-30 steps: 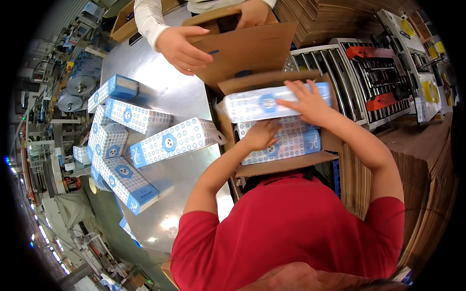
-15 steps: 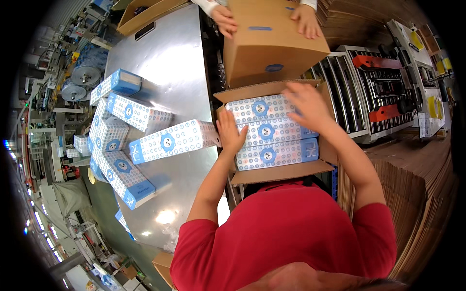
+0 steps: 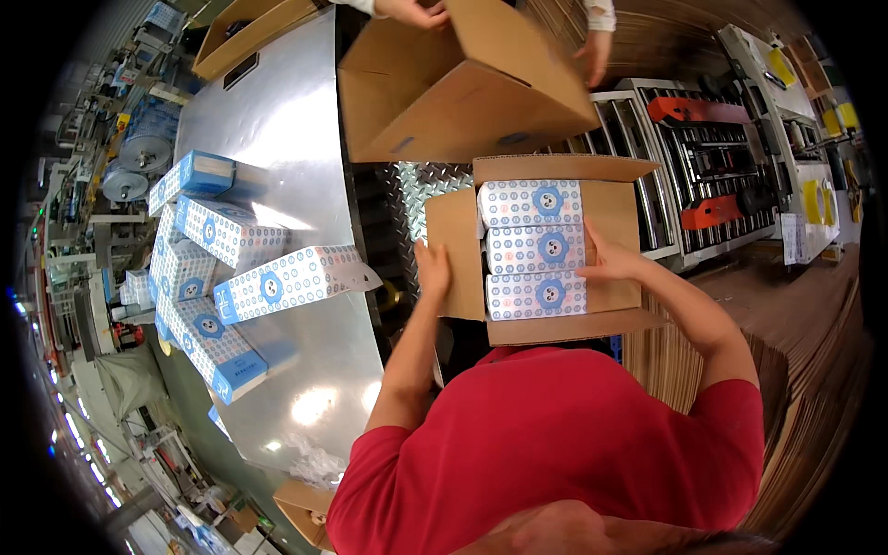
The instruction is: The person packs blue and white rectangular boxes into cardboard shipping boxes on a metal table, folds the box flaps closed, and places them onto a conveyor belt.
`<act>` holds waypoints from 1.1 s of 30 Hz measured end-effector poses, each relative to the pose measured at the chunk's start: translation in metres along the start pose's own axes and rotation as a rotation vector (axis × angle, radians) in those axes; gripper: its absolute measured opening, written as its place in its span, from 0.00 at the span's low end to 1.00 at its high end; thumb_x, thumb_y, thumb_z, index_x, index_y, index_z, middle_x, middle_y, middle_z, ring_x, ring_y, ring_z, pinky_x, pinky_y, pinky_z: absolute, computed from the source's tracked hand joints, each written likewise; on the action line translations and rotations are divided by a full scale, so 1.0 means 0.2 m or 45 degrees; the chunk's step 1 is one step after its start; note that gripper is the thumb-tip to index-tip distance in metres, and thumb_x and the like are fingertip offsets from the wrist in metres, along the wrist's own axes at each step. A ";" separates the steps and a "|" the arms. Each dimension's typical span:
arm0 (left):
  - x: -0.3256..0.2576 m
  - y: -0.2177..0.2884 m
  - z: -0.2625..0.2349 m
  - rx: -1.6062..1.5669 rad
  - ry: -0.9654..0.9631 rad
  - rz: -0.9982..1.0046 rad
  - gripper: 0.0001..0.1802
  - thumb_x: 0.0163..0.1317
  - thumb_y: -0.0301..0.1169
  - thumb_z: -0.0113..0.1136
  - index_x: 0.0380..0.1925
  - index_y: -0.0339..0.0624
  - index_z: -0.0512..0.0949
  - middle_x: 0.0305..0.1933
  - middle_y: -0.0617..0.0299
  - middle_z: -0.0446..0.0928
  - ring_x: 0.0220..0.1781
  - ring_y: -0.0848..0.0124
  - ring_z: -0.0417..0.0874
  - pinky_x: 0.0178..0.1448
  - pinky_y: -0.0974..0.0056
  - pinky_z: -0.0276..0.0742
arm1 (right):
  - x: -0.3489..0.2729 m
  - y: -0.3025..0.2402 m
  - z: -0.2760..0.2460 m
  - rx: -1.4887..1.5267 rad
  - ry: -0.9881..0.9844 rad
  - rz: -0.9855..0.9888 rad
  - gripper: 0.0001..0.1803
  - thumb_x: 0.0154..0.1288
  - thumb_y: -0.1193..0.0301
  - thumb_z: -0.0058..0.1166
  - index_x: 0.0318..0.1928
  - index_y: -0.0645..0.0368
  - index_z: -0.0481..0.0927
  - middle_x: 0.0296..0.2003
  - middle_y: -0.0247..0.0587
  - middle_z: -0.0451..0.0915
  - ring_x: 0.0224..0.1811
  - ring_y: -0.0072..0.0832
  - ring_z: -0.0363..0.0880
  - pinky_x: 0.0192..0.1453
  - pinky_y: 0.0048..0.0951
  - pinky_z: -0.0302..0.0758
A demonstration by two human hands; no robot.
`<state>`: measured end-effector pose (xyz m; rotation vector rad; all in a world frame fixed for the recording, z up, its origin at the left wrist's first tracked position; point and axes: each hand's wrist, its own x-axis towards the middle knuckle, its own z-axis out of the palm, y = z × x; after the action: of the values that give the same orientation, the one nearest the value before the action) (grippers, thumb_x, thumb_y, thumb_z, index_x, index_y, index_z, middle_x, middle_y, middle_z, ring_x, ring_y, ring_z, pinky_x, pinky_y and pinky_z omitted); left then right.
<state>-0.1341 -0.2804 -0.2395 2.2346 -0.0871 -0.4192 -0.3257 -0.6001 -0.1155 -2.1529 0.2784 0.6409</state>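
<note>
In front of me stands an open cardboard carton (image 3: pixel 458 305) with its flaps spread outward. Three white-and-blue patterned tissue packs (image 3: pixel 535 250) lie side by side inside it. My left hand (image 3: pixel 432 268) grips the outer edge of the left flap. At the right side, my right hand (image 3: pixel 612 259) has its thumb and fingers spread, touching the ends of the packs and the right flap (image 3: pixel 615 208). Beyond, another person's hands (image 3: pixel 413 13) hold a second, tilted open carton (image 3: pixel 462 109).
On the metal table (image 3: pixel 277 120) at left, several similar tissue packs (image 3: pixel 277 285) lie in a loose pile. A roller conveyor (image 3: pixel 638 157) with red parts (image 3: pixel 708 213) runs at the right. Stacked flat cardboard (image 3: pixel 740 370) stands near my right arm.
My right hand has moved from above the packs to the carton's right side. The carton's left flap now lies outward, under my left hand. The other person's carton has tilted, showing its inside.
</note>
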 end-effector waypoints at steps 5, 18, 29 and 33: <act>-0.22 0.41 -0.54 -1.114 -0.584 -0.117 0.22 0.66 0.36 0.44 0.57 0.35 0.67 0.45 0.56 0.77 0.47 0.67 0.78 0.51 0.63 0.72 | -0.11 0.04 0.04 0.136 0.021 -0.081 0.66 0.49 0.62 0.67 0.67 0.60 0.21 0.36 0.47 0.69 0.33 0.29 0.68 0.40 0.26 0.71; -0.05 0.94 -0.02 0.899 -1.091 1.340 0.24 0.58 0.44 0.53 0.54 0.53 0.72 0.62 0.54 0.65 0.64 0.57 0.64 0.62 0.48 0.60 | -0.34 -0.16 -0.22 -0.477 0.139 0.137 0.58 0.37 0.56 0.71 0.68 0.57 0.51 0.65 0.60 0.53 0.67 0.51 0.55 0.66 0.41 0.57; -0.13 0.70 -0.09 0.984 -0.702 1.717 0.30 0.58 0.46 0.53 0.58 0.46 0.65 0.65 0.50 0.60 0.65 0.54 0.62 0.62 0.46 0.63 | -0.12 0.16 0.15 0.734 1.223 0.627 0.56 0.53 0.46 0.57 0.69 0.61 0.39 0.59 0.59 0.65 0.58 0.47 0.69 0.59 0.38 0.67; -0.20 0.58 0.03 0.960 -0.447 0.866 0.31 0.62 0.37 0.49 0.64 0.40 0.56 0.70 0.46 0.48 0.73 0.50 0.45 0.72 0.47 0.42 | 0.00 0.11 0.09 0.196 1.354 0.793 0.41 0.61 0.49 0.47 0.69 0.50 0.49 0.52 0.53 0.72 0.49 0.50 0.73 0.49 0.45 0.71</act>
<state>-0.1646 -0.3526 -0.1443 2.6107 -1.3355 -0.4291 -0.3410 -0.5992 -0.1406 -2.0532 1.5353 -0.2807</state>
